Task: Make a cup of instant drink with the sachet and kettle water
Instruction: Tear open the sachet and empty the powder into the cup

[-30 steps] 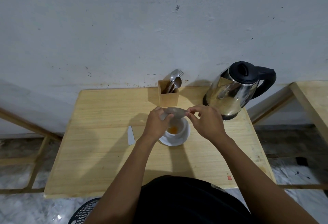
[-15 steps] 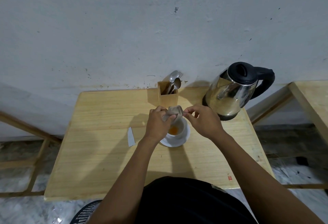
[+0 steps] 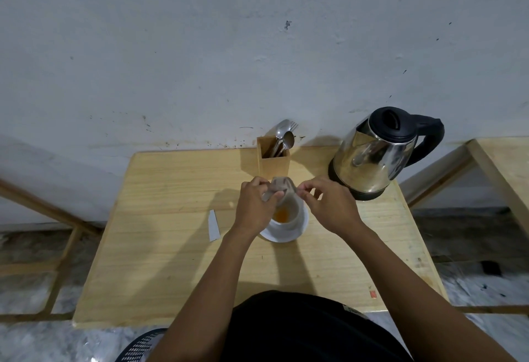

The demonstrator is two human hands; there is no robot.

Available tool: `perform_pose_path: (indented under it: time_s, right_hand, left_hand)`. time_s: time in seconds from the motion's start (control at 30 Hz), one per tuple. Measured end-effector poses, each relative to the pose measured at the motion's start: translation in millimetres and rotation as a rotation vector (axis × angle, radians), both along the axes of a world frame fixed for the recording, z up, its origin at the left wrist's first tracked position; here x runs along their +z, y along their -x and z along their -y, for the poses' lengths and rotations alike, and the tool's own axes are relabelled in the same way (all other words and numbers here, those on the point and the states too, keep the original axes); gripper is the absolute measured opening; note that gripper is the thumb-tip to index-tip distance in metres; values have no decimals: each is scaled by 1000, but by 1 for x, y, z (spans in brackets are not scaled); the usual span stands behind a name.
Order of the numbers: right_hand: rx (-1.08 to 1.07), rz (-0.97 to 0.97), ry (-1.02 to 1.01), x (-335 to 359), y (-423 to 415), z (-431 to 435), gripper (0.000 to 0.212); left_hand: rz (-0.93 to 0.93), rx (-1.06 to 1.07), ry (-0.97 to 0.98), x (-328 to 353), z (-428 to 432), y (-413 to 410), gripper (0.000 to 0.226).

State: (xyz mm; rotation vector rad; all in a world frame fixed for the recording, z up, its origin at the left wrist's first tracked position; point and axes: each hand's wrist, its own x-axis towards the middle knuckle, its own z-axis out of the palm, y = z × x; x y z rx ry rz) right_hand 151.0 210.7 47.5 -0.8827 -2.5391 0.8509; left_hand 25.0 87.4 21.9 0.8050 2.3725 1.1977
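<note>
A white cup (image 3: 294,215) stands on a white saucer (image 3: 286,236) near the middle of the wooden table (image 3: 171,261). Orange powder (image 3: 281,214) lies in the cup's bottom. Both hands hold a crumpled grey sachet (image 3: 279,187) just above the cup's far rim. My left hand (image 3: 254,207) pinches its left side, my right hand (image 3: 329,207) pinches its right edge. A steel kettle (image 3: 375,155) with a black lid and handle stands at the table's back right.
A wooden holder (image 3: 273,162) with spoons and a fork stands behind the cup by the wall. A torn-off white strip (image 3: 213,225) lies on the table left of the saucer. A second table's corner (image 3: 503,167) shows at the right.
The sachet has been folded from a stretched-out strip into a bunched, tilted shape over the cup. Both hands have drawn slightly closer together.
</note>
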Motion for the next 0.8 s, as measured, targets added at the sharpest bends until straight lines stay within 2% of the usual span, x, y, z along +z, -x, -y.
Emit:
perform_pose_path:
  time_s: [0.23,0.33,0.43,0.53,0.63,0.7,0.8]
  right_hand:
    - [-59,-11,-1,0,-2,5,5]
    - [48,34,-17,1,-2,6,5]
    - [-35,-25,-28,3,-5,3,4]
    - [14,-87,26,1,-10,1,3]
    - [6,-215,-54,-3,-20,6,4]
    - [25,-299,-127,-7,-25,11,6]
    - [117,-349,-261,-15,-25,22,7]
  left_hand:
    - [6,-21,-1,2,1,1,34]
    - [25,-13,-3,0,4,2,33]
    - [84,-18,-35,-1,4,1,31]
    - [169,27,-89,7,7,3,36]
    - [231,150,-28,13,16,12,44]
    - [326,192,35,19,23,16,51]
    - [607,108,37,32,31,16,56]
